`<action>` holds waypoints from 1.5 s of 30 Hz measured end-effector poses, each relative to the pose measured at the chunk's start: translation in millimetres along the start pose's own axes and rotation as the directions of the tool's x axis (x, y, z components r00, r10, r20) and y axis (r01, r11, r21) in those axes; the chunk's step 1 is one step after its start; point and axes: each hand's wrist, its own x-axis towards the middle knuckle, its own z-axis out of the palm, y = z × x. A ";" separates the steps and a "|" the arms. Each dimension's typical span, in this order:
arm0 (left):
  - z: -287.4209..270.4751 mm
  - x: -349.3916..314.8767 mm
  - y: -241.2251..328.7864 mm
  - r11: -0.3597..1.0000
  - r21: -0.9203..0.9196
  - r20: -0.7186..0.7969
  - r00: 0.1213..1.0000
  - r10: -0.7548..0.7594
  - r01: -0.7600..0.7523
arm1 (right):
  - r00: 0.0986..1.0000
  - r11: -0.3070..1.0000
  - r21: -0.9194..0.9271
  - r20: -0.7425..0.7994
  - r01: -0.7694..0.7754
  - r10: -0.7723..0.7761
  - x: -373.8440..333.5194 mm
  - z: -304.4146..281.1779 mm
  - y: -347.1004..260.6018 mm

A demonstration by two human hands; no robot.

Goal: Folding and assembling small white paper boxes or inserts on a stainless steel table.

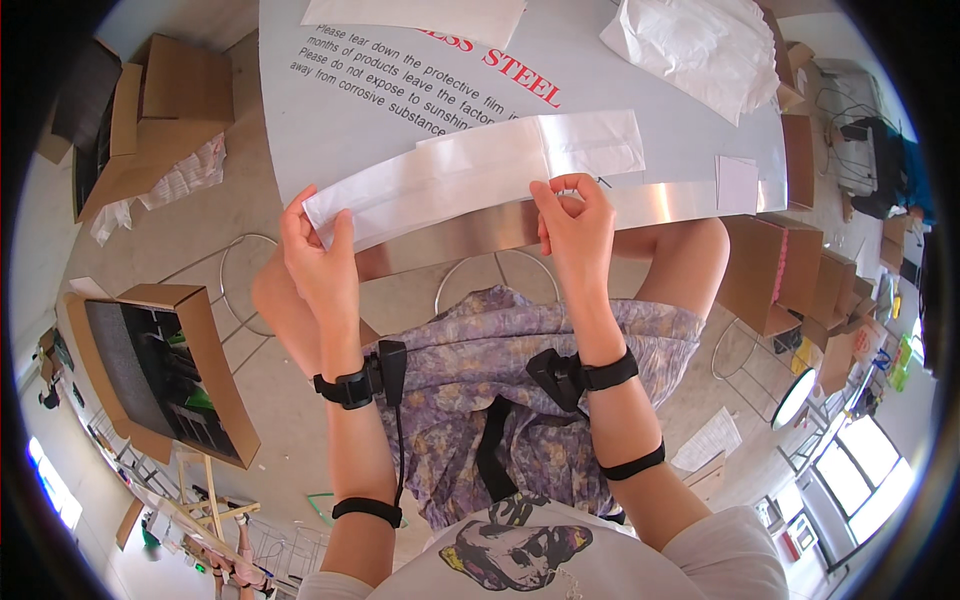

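Observation:
A long folded strip of white paper (450, 182) lies along the near edge of the steel table (325, 140), with a crease across it toward its right end. My left hand (322, 262) pinches its left end, thumb on top and fingers at the outer side. At the lower edge near the crease, my right hand (578, 228) is closed, its thumb and forefinger pressed on the paper. Both forearms come in over my lap and carry black straps with small black devices.
Crumpled white paper (695, 50) lies at the table's far right, another white sheet (420, 15) at the far edge. A small white card (737, 185) rests near the right corner. Open cardboard boxes (225, 370) stand left and right on the floor, among wire-framed stools.

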 end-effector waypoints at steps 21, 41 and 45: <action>1.7 0.6 28.4 0.999 0.048 -0.031 1.000 0.000 0.002 | 0.999 0.999 -0.024 -0.019 0.044 -0.045 2.5 0.1 4.7; 4.3 0.8 20.7 1.000 0.025 -0.027 1.000 0.007 -0.006 | 0.999 0.993 -0.106 -0.013 0.050 -0.052 2.2 -1.6 6.2; 1.3 2.8 15.2 1.000 0.015 -0.038 0.999 0.013 -0.013 | 0.980 0.962 -0.218 -0.078 0.164 -0.185 -1.5 -0.1 7.9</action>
